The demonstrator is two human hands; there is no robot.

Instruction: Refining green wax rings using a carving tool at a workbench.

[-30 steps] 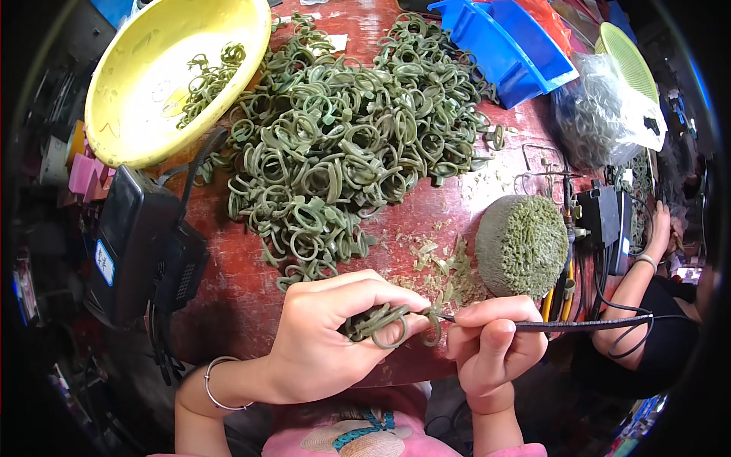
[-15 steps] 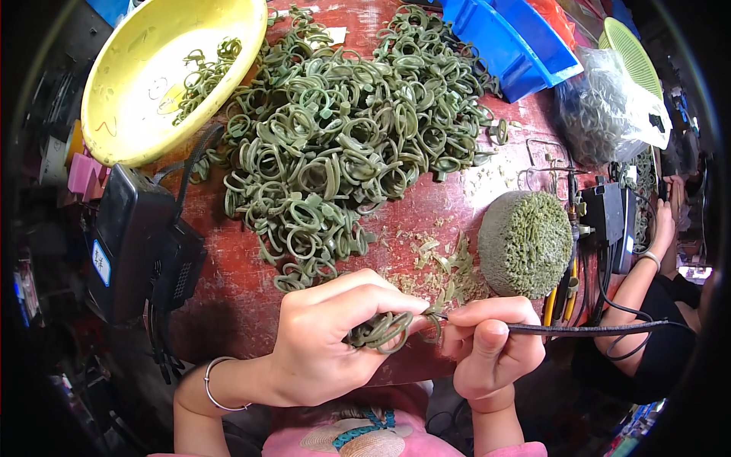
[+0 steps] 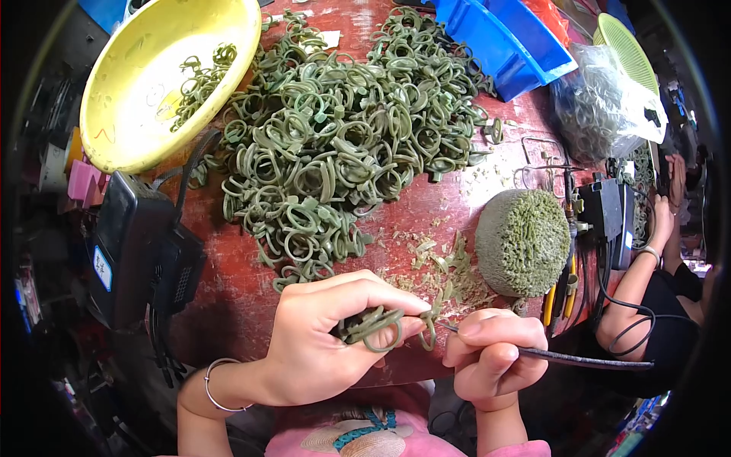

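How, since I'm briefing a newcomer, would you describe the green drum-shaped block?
On the red table, look right of the big pile of green rings. Just beyond the right hand sits the block. Unlike the rings, it is one thick drum with a rough, pitted face.

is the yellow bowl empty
No, a small cluster of green rings lies inside the yellow bowl, toward its right side.

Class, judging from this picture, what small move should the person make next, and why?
Probably a light stroke of the thin black tool along the green ring: the left hand pinches that ring at its fingertips, and the right hand points the tool's tip toward it. Whether tip and ring touch is hard to tell.
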